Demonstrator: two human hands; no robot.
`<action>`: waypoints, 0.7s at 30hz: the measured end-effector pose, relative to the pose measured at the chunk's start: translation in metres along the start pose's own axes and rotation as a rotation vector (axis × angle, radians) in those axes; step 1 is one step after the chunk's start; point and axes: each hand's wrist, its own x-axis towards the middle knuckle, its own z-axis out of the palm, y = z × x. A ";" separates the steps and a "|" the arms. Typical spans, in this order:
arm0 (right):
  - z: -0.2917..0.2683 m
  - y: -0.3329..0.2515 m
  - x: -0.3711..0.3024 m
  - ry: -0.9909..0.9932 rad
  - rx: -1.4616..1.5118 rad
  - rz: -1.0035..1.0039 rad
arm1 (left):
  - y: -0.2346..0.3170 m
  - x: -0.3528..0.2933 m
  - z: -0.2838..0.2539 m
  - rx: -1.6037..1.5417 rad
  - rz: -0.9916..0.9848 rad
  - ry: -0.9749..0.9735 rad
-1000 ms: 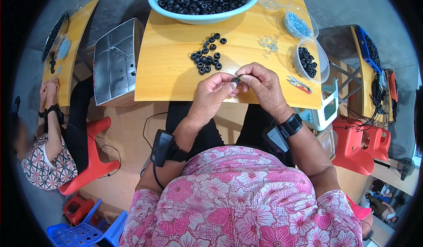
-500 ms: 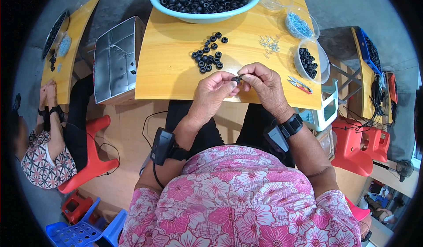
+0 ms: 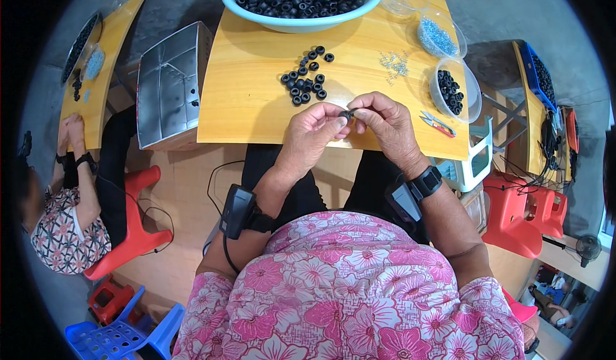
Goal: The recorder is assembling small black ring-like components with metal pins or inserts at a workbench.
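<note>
My left hand (image 3: 310, 137) pinches a small black ring-shaped part (image 3: 347, 114) between thumb and fingers, over the near edge of the yellow table (image 3: 244, 116). Thumb and index finger of my right hand (image 3: 389, 129) close on the same part from the other side. Fingertips cover most of it, so its details cannot be made out. Just beyond my left hand lies a loose group of similar black parts (image 3: 307, 85). Farther right, tiny clear-blue pieces (image 3: 394, 65) are scattered on the wood.
A pale blue basin (image 3: 301, 24) heaped with black parts stands at the back. On the right are a tub of blue pieces (image 3: 439, 38), a tub of black parts (image 3: 450, 94) and red-handled thread snips (image 3: 438, 126). An open carton (image 3: 168, 90) stands left; another person (image 3: 70, 225) sits beyond.
The black part has tilted slightly between my fingertips. Both hands keep their grip in nearly the same place, while the view has shifted a little.
</note>
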 end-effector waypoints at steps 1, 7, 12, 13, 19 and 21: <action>0.000 -0.001 0.000 0.004 -0.020 0.001 | 0.000 0.000 0.000 0.000 0.000 0.001; 0.001 -0.002 0.000 0.020 -0.046 -0.005 | 0.000 -0.001 0.000 0.004 0.006 0.006; 0.001 -0.002 0.000 0.027 -0.067 -0.004 | 0.000 -0.001 0.000 0.032 0.031 -0.013; 0.001 -0.002 0.000 0.028 -0.073 0.000 | 0.000 -0.001 0.000 0.031 0.030 -0.012; 0.000 -0.001 -0.001 0.029 -0.073 -0.005 | 0.000 -0.001 0.002 0.049 0.022 -0.001; 0.000 -0.001 -0.002 0.032 -0.072 -0.014 | 0.000 -0.001 0.003 0.038 0.024 0.006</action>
